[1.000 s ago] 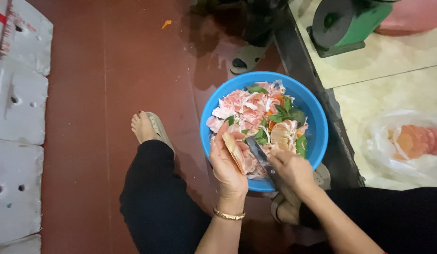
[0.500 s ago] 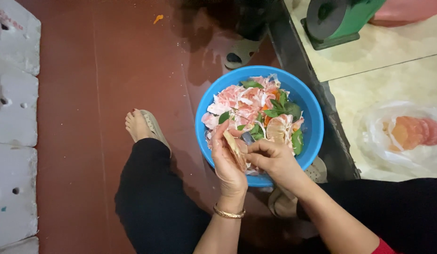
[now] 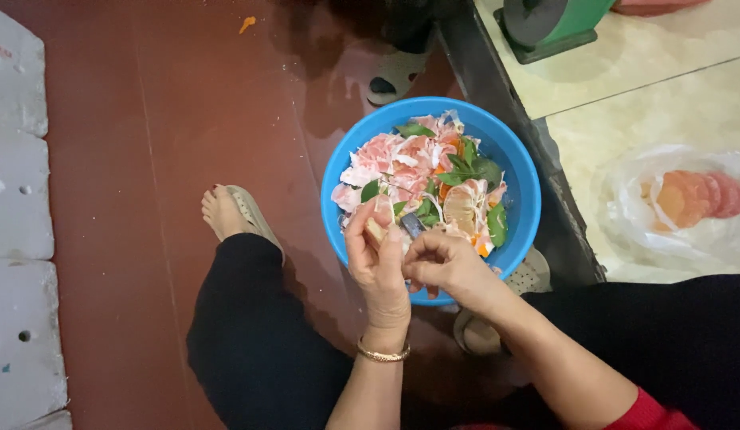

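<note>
My left hand holds a pale fruit segment over the near rim of a blue plastic bowl. My right hand is closed on a small knife, whose dark blade points at the segment. The bowl sits on the floor and is heaped with pink and white fruit peel, green leaves and a cut citrus piece. A gold bangle circles my left wrist.
My left foot in a sandal rests on the red tiled floor. White foam blocks line the left edge. A raised pale tiled step at right carries a plastic bag of peeled fruit and a green machine.
Both hands have stayed over the near rim of the bowl, working the segment; the right hand has closed in beside the left. The view has shifted slightly.
</note>
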